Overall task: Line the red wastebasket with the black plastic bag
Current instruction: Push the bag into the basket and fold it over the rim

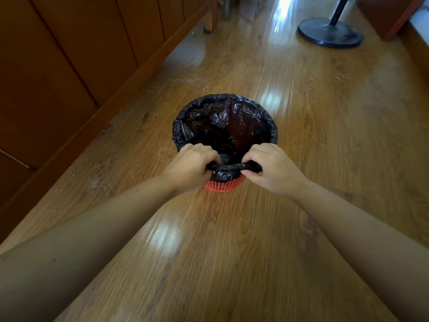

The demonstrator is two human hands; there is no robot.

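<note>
Two bare forearms are stretched forward from the lower corners toward a small red plastic mesh wastebasket, which is set upright on the glossy wooden plank floor. Over most of its rim a crinkled black plastic bag is already folded outward, its body sunk into the basket, so that only a strip of red mesh is seen at the near side. At that near edge the slack of the bag is gathered into a rolled band, which is pinched at one end by the curled fingers of the left hand and at the other by those of the right hand. The band appears to be held taut between them so that the loose excess can be tightened or tucked against the rim. The lining is judged nearly complete. Dark wooden panelling is seen along the left, and a round black stand base at the far right.
</note>
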